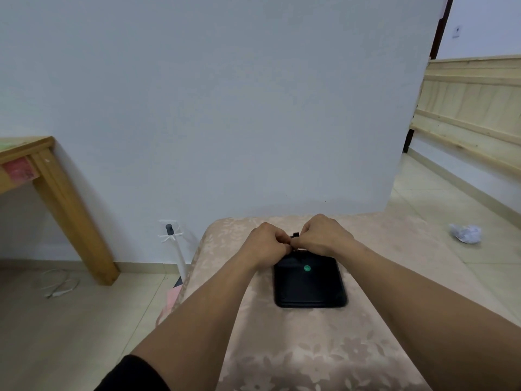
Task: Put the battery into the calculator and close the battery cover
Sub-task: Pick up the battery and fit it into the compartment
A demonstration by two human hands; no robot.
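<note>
A black calculator (310,282) lies face down on a beige flowered surface (310,348), a green round sticker on its back. My left hand (266,244) and my right hand (321,235) meet at its far edge, fingers curled and touching there. A small black piece (296,235) pokes up between my fingertips; I cannot tell whether it is the cover. The battery and the battery compartment are hidden under my hands.
A wooden table leg (73,218) stands at the left. A white stand with a dark knob (174,244) rises beside the surface, loose cables (59,283) lie on the floor, and crumpled paper (465,234) lies at the right. A white wall is close behind.
</note>
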